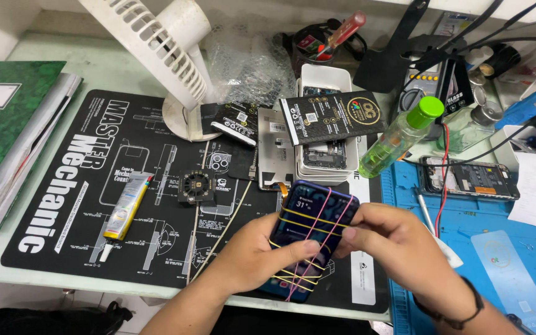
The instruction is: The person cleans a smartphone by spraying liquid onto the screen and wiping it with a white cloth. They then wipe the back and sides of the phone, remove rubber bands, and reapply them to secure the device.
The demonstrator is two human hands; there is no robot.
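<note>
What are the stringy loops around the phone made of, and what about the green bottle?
The loops look like rubber bands: thin, yellow and pink, stretched tight across the phone. The bottle seems clear glossy plastic; you can see through it, and its cap is solid green.

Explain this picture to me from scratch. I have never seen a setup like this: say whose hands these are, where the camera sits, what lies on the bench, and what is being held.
There is no machine here. The single view comes from a camera worn on a person's head, looking down at their own bare hands over a workbench. The left hand and right hand together hold a smartphone with its screen lit, wrapped crosswise in yellow and pink rubber bands. Under it lies a black printed work mat. On the mat rest a small glue tube and a small square black module. Farther back stand a white desk fan, a green-capped bottle and an opened phone on a blue mat.
</note>
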